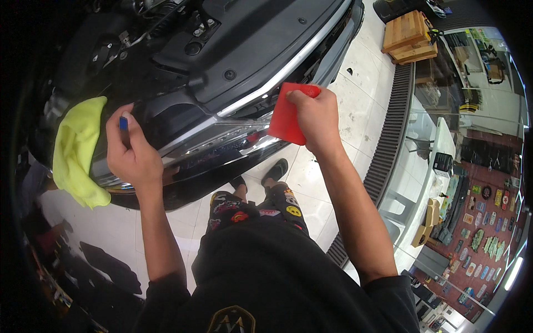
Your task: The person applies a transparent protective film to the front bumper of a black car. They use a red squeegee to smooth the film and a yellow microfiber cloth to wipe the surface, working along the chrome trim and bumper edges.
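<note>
So the red squeegee card (284, 122) is up in the right hand (321, 119), over the inner end of the car's headlight (219, 140). Can't tell if its edge is touching anything. The right hand is clamped on it, thumb laid flat across the face, with the other fingers mostly hidden behind. There's some faint marking near the card's top edge, way too small to read.

The left hand (136, 160) is pinching a small blue piece (123, 123) between thumb and forefinger, near the outer end of the headlight. No lettering I can make out on that. Just left of it, a neon yellow cloth (78, 147) hangs draped over the car's corner. Behind the headlight you can see a black plastic cover (244, 69) in the exposed engine bay.

As for writing: the black shirt (266, 272) has a gold-outlined emblem (232, 321) with a letter in it, and the dark shorts (258, 212) are covered in bright graphics, including a yellow smiley. Off to the right, a dark red panel (482, 194) carries rows of little plaques, too tiny to read.

Containers: a tan cardboard box (426, 223) and a black box (442, 162) sit by the white counter (438, 139). Can't tell what's in either.
</note>
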